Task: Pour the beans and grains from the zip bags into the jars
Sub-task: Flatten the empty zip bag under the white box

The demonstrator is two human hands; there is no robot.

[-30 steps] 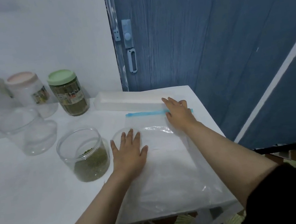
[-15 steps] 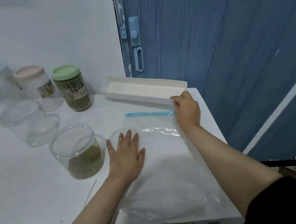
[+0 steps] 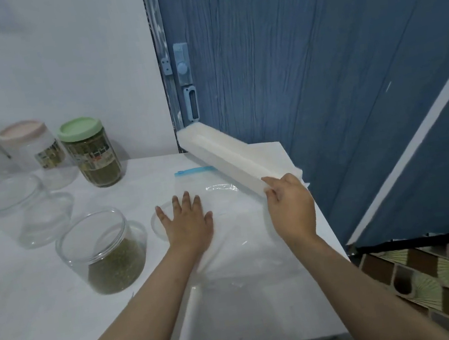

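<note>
An empty clear zip bag with a blue seal strip lies flat on the white table. My left hand presses flat on the bag's left side, fingers spread. My right hand grips the near end of a long white box, which is tilted up over the bag's top right corner. An open clear jar partly filled with green beans stands left of the bag. Its clear lid lies under the bag's left edge.
A green-lidded jar full of green beans stands at the back. Beside it are a pink-lidded jar and empty clear jars. A blue door rises behind the table's right edge. Patterned floor lies at lower right.
My right hand left the bag's seal, took the near end of the white box and swung it up and toward me. My left hand stayed on the bag.
</note>
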